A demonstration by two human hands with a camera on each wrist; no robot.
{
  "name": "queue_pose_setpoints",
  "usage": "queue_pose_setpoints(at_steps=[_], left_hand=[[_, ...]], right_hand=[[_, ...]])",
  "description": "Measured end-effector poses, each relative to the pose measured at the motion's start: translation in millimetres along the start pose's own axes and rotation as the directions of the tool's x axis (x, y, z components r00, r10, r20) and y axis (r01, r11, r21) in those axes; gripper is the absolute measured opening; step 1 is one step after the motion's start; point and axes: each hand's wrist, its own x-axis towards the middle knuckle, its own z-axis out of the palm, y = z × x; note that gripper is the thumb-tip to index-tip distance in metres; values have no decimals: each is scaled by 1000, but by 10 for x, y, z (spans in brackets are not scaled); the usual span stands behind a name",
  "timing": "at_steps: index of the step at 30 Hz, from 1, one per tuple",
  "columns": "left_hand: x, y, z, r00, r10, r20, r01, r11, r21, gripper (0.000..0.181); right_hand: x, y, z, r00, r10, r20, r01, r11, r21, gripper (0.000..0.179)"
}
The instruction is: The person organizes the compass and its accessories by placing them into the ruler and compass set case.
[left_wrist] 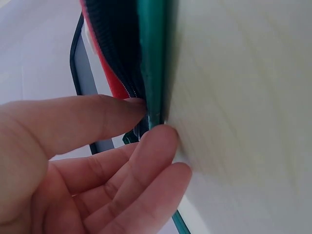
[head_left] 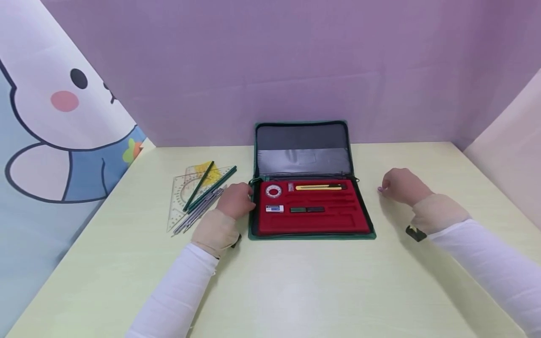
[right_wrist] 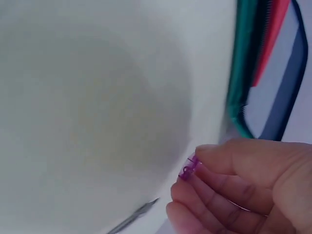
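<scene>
Two pinches: my left hand (head_left: 235,201) grips the case (head_left: 313,237), likely to steady it; my right hand (head_left: 405,185), a purple piece (right_wrist: 188,167).

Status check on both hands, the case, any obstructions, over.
Left hand pinching the case. Right hand pinching purple piece. Case open. Pencils near left hand; no obstacle seen between right hand and case.

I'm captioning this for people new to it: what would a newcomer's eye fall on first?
Probably the open green case with its bright red tray, toward the back of the table, the left hand pinching the case's left edge. Next, perhaps the big cartoon figure at the head view's far left. Up close, the right wrist view draws the eye to a small purple piece pinched in the right hand.
</scene>
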Motion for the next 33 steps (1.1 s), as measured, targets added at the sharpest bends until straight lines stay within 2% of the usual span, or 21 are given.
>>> queue_pose_setpoints(at_steps=[7, 10, 15, 19, 27, 33], left_hand=[[4, 14, -20, 1000, -20, 15, 20, 1000, -5, 28], [8, 13, -24, 1000, -17, 16, 17, 1000, 1, 28], [5, 5, -9, 1000, -21, 21, 21, 1000, 5, 28], [7, 7, 3, 1000, -17, 15, 17, 1000, 2, 29], [-9, 9, 6, 1000, -4, 1, 4, 1000, 6, 27], [-9, 6, -7, 1000, -1, 1, 1, 1000, 13, 25]], right_hand=[[161, -364, -64, 992, -112, -61, 114, 993, 28, 7], [245, -592, -50, 989, -134, -57, 137, 989, 58, 4], [400, -990, 24, 991, -135, -9, 135, 986, 99, 10], [505, -1280, 93, 988, -156, 0, 155, 982, 106, 13], [721, -1677, 224, 949, -314, 9, 312, 945, 97, 10], [861, -1872, 263, 936, -349, 52, 339, 930, 141, 11]])
